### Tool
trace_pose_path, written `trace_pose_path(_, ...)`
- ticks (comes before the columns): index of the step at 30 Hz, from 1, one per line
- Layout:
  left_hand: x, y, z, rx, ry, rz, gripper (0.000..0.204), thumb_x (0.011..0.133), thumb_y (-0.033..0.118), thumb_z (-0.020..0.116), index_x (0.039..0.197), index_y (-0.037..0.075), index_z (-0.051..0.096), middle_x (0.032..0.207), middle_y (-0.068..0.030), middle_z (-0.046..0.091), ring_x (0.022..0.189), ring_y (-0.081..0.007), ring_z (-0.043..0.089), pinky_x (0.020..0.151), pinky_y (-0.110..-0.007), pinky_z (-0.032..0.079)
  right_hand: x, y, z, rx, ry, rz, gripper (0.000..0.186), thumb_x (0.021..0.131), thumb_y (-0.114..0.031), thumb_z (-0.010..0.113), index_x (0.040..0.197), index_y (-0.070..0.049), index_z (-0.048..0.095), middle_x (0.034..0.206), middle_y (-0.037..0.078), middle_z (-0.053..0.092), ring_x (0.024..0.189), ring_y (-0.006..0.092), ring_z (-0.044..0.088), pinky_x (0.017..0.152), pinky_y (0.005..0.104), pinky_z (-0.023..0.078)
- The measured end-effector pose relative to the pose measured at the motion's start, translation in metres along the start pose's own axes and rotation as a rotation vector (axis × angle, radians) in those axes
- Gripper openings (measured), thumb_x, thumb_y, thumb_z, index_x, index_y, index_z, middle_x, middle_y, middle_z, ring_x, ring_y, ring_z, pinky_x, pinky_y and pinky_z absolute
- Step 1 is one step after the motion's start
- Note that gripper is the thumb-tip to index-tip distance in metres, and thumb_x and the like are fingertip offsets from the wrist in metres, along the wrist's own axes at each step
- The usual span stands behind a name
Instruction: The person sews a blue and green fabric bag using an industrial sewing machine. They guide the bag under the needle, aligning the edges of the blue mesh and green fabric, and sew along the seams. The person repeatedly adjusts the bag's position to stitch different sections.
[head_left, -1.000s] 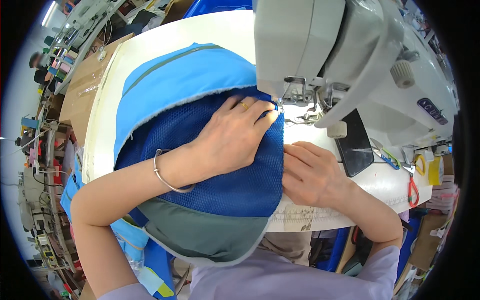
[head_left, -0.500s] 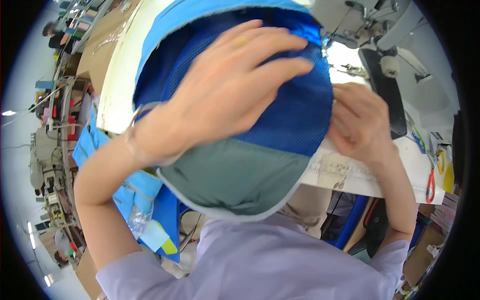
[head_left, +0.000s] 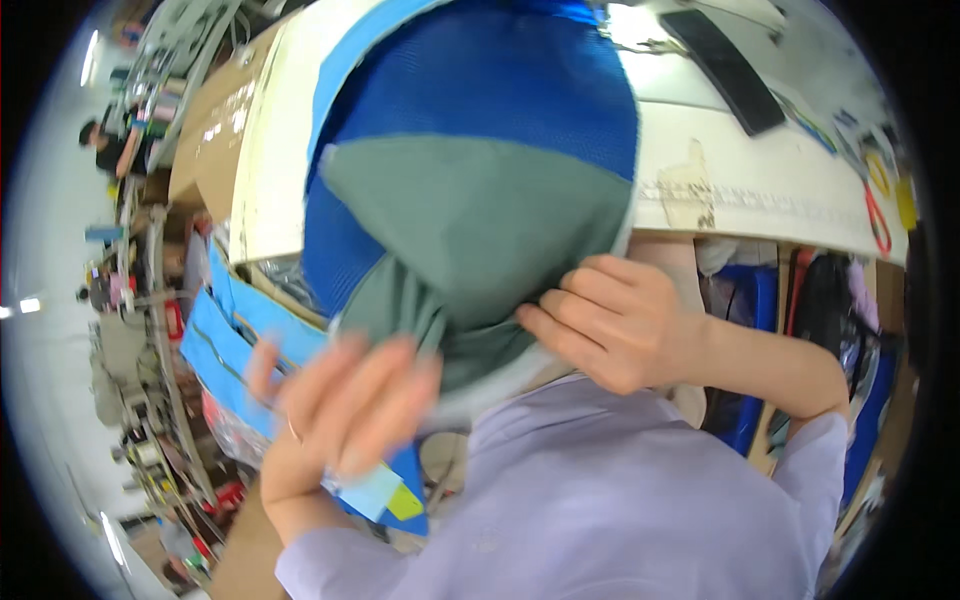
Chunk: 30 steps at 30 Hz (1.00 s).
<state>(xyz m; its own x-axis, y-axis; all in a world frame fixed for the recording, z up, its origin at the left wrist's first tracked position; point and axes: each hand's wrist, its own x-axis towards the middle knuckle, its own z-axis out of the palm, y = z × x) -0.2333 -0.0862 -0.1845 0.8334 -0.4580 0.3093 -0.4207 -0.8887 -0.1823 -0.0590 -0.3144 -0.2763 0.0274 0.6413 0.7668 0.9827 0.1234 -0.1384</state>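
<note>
A sewn fabric piece lies before me: a blue mesh part (head_left: 480, 80), a grey-green cloth panel (head_left: 480, 200) with a pale grey edge, and a sky-blue band (head_left: 335, 75) along its far left side. The panel is folded and wrinkled near my body. My right hand (head_left: 620, 325) is closed on the panel's near right edge, fingertips pinching the cloth. At the near left edge is my left hand (head_left: 350, 405), blurred, its thumb and fingers apart; whether the fingertips touch the cloth cannot be made out.
The pale worktable (head_left: 740, 185) carries a black flat bar (head_left: 725, 70) and red-handled scissors (head_left: 877, 215) at right. Light-blue fabric pieces (head_left: 225, 350) hang at left beside a cardboard box (head_left: 215, 130). Another person (head_left: 110, 145) is far left.
The fabric piece has shifted toward me, with its grey-green panel now bunched up. My left hand left the blue mesh for the near left edge; my right hand moved from the right side to the panel's near edge.
</note>
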Motion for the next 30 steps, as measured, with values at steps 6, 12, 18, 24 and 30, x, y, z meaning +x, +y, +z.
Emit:
trace_pose_path(6,-0.003,0.029,0.007,-0.169,-0.064,0.644,0.018,0.086,0.021,0.064,0.102,0.014,0.068,0.1,-0.0081,0.07,0.092,-0.0216,0.067,0.085,-0.039,0.057,0.057,-0.001,-0.024,0.028,0.525,0.052,0.031,0.067,-0.006,0.074,0.096,0.002,0.074,0.089,0.009,0.07,0.076,0.0231,0.068,0.057,0.0316,0.055)
trace_pose_path(12,0.043,-0.105,0.045,-0.107,-0.07,-0.107,0.026,0.088,0.02,0.064,0.113,0.013,0.067,0.108,-0.0093,0.071,0.097,-0.0219,0.068,0.089,-0.04,0.055,-0.001,-0.024,-0.012,0.07,0.396,0.14,0.028,0.069,-0.013,0.074,0.094,0.0,0.072,0.088,0.006,0.068,0.08,0.0229,0.068,0.066,0.0327,0.057)
trace_pose_path(18,-0.062,-0.295,-0.013,-0.086,-0.319,-0.794,0.036,0.09,0.02,0.064,0.125,0.012,0.067,0.117,-0.0105,0.073,0.102,-0.0221,0.069,0.092,-0.042,0.053,-0.034,-0.035,0.023,0.179,0.111,0.186,0.025,0.073,-0.007,0.074,0.095,0.004,0.072,0.091,0.01,0.069,0.088,0.0243,0.066,0.08,0.0348,0.058)
trace_pose_path(24,-0.003,-0.261,-0.113,0.882,-0.446,-0.67,0.033,0.097,0.035,0.064,0.099,0.005,0.077,0.087,-0.0188,0.074,0.079,-0.0378,0.069,0.073,-0.037,0.056,-0.036,-0.034,0.026,0.03,-0.072,0.067,0.023,0.07,-0.014,0.068,0.085,0.004,0.069,0.082,0.008,0.064,0.08,0.0224,0.061,0.08,0.0329,0.054)
trace_pose_path(30,0.211,-0.048,0.031,-0.226,-0.243,-0.148,0.039,0.09,0.035,0.078,0.113,0.004,0.074,0.103,-0.017,0.076,0.089,-0.0322,0.076,0.075,-0.042,0.059,0.031,-0.031,-0.008,-0.025,-0.084,-0.068,0.016,0.071,-0.021,0.069,0.07,-0.005,0.07,0.071,0.001,0.06,0.08,0.0213,0.057,0.066,0.0349,0.038)
